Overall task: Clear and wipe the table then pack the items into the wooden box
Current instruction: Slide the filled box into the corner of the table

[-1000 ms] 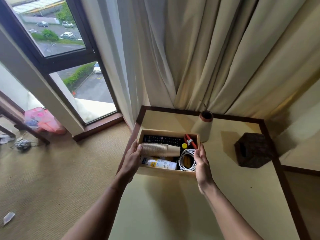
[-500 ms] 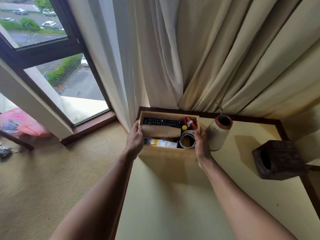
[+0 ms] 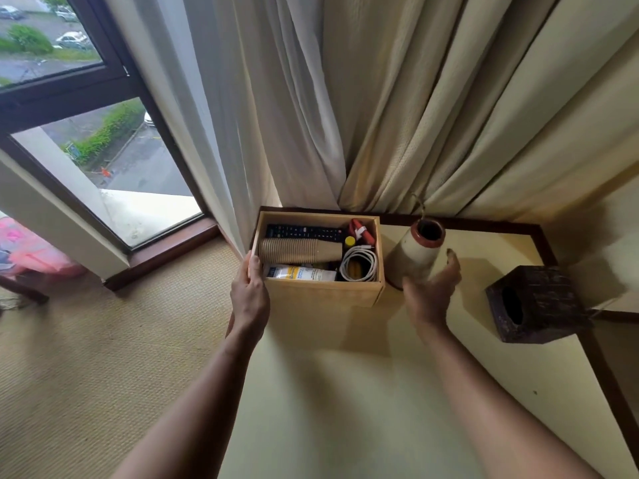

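Left hand (image 3: 249, 292): grip clamped on the left wall of the pale, smooth-planed rectangular wooden box (image 3: 321, 292), thumb at the rim, fingers curled round the outside. Forearm bare.

Right hand (image 3: 430, 292): grip wide apart, palm up and fingers spread, holding nothing. It is clear of the box's right wall and sits just in front of the cream cylindrical ceramic vase with a red-brown lip (image 3: 420, 248). The fingertips are motion-blurred; cannot tell if they touch the vase.

The box stands in the far left corner of the worktop (image 3: 345, 392), a matte cream surface edged with a dark brown wooden border, its back against the curtain folds.

Box contents:
- flat black remote control (image 3: 304, 232) along the back wall
- ribbed stack of brown paper cups (image 3: 297, 251) lying on its side, just in front of the remote
- white tube with yellow print (image 3: 299, 273) against the front wall
- coiled white cable (image 3: 359, 267), glossy, in the right part
- a red object (image 3: 361, 233) and a small round yellow cap (image 3: 350, 240) at the back right; too small to identify

The vase stands upright just beside the box's right wall. Further right sits a dark, rough-grained wooden cube with an oval hole in one face (image 3: 539, 305), well apart from the box.

Heavy cream curtains (image 3: 397, 98) hang behind. Coarse woven beige carpet (image 3: 86, 357) lies to the left under a dark-framed window (image 3: 86, 84).
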`<state>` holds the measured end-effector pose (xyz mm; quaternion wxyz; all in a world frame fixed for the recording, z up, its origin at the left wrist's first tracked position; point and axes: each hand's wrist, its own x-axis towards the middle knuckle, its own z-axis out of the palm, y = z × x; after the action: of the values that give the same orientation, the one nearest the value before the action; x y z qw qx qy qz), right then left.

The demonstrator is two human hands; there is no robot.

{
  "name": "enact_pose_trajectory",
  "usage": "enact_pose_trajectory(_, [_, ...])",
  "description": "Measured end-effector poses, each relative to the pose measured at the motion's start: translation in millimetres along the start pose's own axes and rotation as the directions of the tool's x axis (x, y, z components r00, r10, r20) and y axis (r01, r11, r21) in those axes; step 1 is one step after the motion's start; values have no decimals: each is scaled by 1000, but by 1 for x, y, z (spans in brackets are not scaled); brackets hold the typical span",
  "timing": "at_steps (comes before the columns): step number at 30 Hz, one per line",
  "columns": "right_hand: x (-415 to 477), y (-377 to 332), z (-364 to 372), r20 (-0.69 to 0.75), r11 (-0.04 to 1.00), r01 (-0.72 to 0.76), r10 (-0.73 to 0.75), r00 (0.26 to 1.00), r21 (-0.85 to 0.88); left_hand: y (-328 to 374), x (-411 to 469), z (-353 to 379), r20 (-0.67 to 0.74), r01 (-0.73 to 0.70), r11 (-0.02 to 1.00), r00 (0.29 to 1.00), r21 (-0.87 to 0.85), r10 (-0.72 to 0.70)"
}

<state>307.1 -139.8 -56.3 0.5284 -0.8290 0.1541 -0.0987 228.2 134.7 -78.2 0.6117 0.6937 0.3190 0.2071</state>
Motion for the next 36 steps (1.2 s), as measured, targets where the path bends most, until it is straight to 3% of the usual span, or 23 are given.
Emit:
enact_pose_trajectory(3, [25, 2, 1, 150, 998, 65, -60, 987, -26, 6, -2, 8, -66, -17, 998, 998, 68, 21])
enact_pose_trajectory(7, [40, 5, 5, 195, 994, 104, -96, 976, -27, 11, 1, 14, -130, -25, 977, 990, 212, 54])
enact_pose_trajectory(12, [52, 1, 14, 238, 993, 122, -119, 964, 2, 13, 3, 21, -175, 2, 963, 983, 269, 47])
enact_pose_trajectory(21, [56, -2, 19, 275, 994, 106, -92, 957, -39, 17, -1, 21, -143, -16, 950, 988, 312, 64])
enact_pose_trajectory(26, [46, -8, 2, 352, 980, 99, -32, 936, -172, 21, -9, 15, -41, -5, 942, 999, 335, 20])
enact_pose_trajectory(28, [37, -9, -14, 343, 958, 116, -20, 939, -261, 19, -21, 14, -54, 3, 887, 998, 461, 25])
enact_pose_trajectory(31, [25, -7, -53, 273, 897, 270, -178, 946, -350, 15, -61, 18, -97, -90, 790, 978, 607, 186])
enact_pose_trajectory(34, [21, 3, -98, 204, 767, 395, -339, 918, -506, -3, -112, 32, 113, -312, 629, 935, 712, 337])
enact_pose_trajectory(36, [25, 14, -122, 159, 710, 367, -344, 926, -601, -21, -143, 43, 262, -410, 535, 906, 739, 333])
